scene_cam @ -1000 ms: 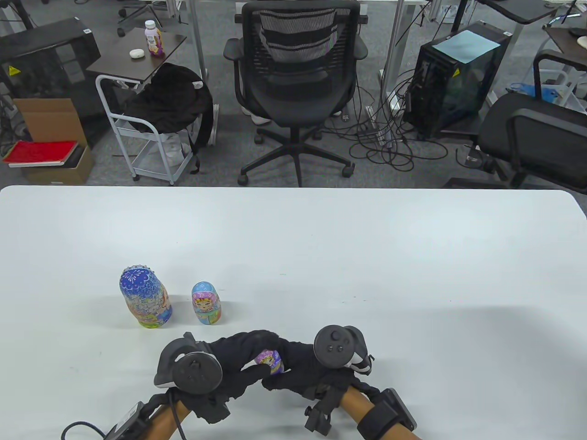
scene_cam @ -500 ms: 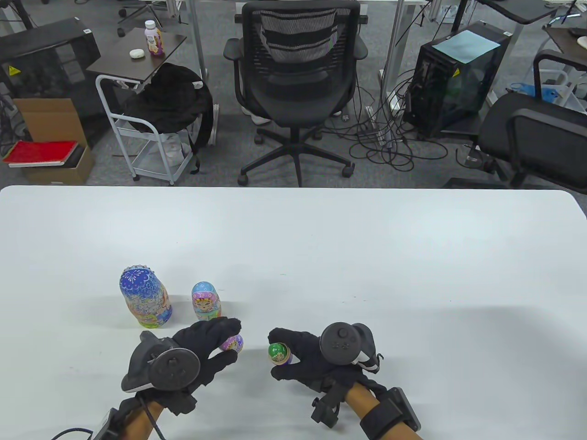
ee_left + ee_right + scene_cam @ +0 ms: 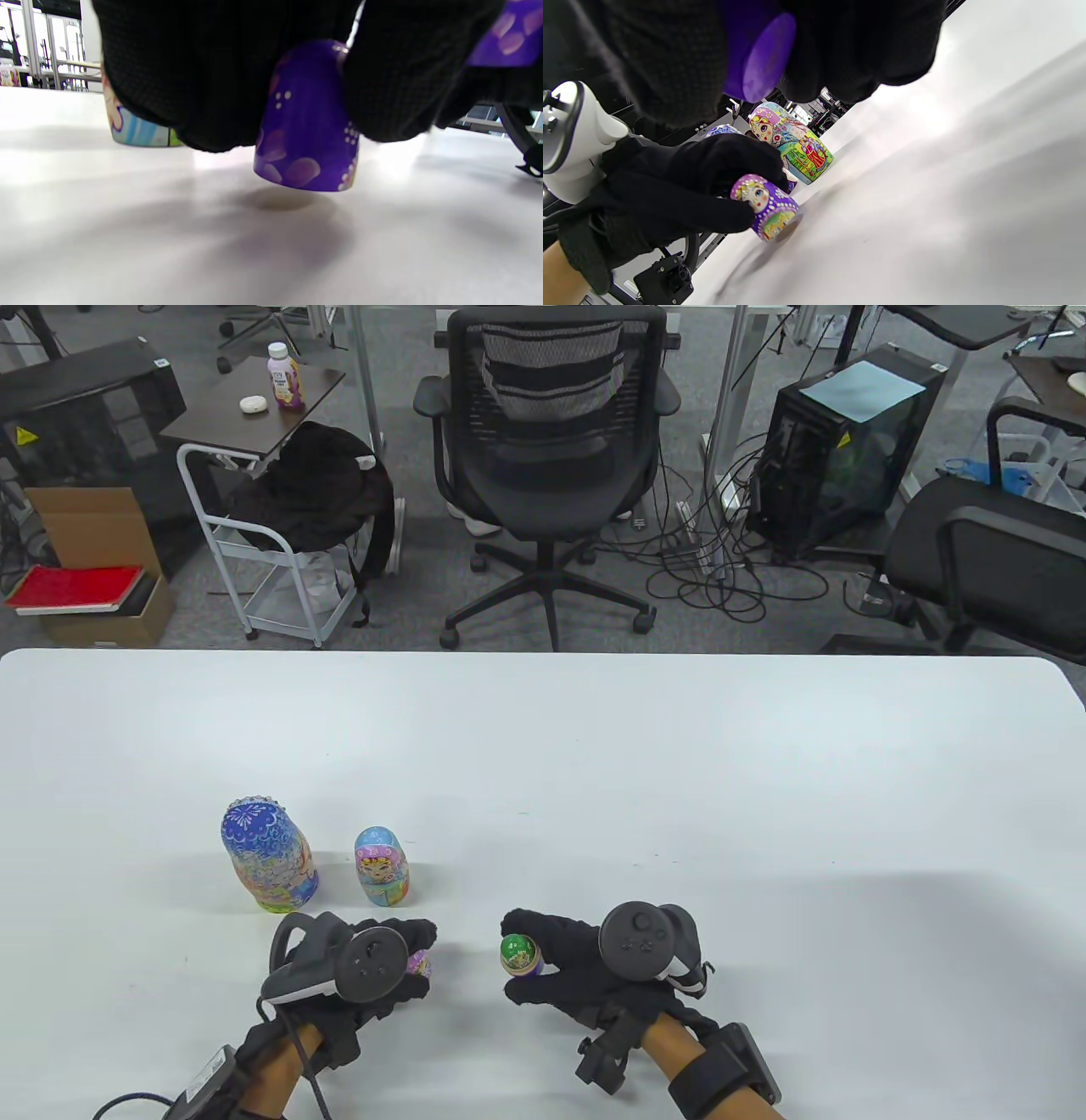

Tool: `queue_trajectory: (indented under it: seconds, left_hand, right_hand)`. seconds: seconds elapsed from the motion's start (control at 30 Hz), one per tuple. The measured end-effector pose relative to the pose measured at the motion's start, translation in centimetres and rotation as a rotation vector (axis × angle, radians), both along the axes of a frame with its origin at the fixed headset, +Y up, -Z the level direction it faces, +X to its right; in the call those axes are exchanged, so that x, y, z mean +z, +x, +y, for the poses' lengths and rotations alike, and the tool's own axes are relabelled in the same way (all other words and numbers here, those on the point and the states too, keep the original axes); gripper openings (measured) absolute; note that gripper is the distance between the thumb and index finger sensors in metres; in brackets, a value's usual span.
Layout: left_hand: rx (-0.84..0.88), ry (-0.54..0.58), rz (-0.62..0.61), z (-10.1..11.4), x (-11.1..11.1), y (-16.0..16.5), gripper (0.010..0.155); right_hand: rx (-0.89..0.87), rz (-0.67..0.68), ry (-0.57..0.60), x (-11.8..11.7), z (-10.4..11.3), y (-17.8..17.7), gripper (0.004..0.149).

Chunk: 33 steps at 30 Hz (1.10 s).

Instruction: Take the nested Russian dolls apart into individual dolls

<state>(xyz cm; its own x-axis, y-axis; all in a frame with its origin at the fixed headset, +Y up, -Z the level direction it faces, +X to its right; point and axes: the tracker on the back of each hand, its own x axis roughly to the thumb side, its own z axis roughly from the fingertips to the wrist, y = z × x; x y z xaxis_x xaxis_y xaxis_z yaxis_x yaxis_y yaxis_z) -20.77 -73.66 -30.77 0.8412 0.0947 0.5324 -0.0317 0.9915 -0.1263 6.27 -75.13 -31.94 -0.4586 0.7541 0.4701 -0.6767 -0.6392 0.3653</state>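
Note:
My left hand [image 3: 417, 959] grips the purple doll's top half [image 3: 420, 965] and holds it upright just above the table, as the left wrist view [image 3: 307, 127] shows. My right hand [image 3: 514, 957] grips the purple bottom half [image 3: 526, 971] with a small green doll [image 3: 516, 948] sitting in it. The right wrist view shows that half's flat purple base [image 3: 763, 55] between my fingers, and the top half's painted face [image 3: 765, 205] in the left hand. A large blue doll [image 3: 269, 855] and a medium light-blue doll [image 3: 382, 868] stand upright behind my left hand.
The white table [image 3: 679, 780] stretches wide to the back and right. The medium doll's base [image 3: 135, 131] stands close behind the left fingers. An office chair [image 3: 547, 458] and a cart stand on the floor beyond the far edge.
The purple doll came apart as my hands moved apart: top half left, bottom half with the green doll right. Since then the left hand has turned over and lowered.

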Motion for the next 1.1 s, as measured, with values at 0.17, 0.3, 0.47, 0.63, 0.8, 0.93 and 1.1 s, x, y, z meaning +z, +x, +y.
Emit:
queue_trajectory:
  seconds: [0.17,0.3,0.47,0.63,0.8,0.93,1.1]
  left_hand:
    - [-0.015,-0.017,0.0,-0.5,-0.1,0.4,0.064]
    - [-0.059,-0.023,-0.004,-0.4,0.0,0.7,0.07]
    - [0.199,0.243,-0.072,2.3,1.4,0.2,0.075]
    - [0.431,0.35,-0.15,4.1,3.0,1.4,0.073]
    - [0.413,0.386,-0.192,3.9,3.3,3.8,0.069]
    - [0.383,0.367,-0.198,3.5,3.3,5.0,0.064]
    - [0.365,0.382,-0.207,3.8,3.5,5.6,0.055]
  right_hand:
    - [0.004,0.002,0.01,0.1,-0.1,0.0,0.078]
    - [0.002,0.008,-0.006,0.0,-0.2,-0.1,0.078]
    - [0.005,0.011,0.003,0.0,-0.1,-0.2,0.078]
    - [0.019,0.027,-0.014,0.1,-0.4,-0.6,0.078]
    - [0.061,0.038,0.015,0.5,-0.3,-1.3,0.079]
    - [0.072,0.044,0.025,0.8,-0.3,-1.5,0.079]
    - [0.083,0.047,0.035,0.9,-0.3,-1.6,0.078]
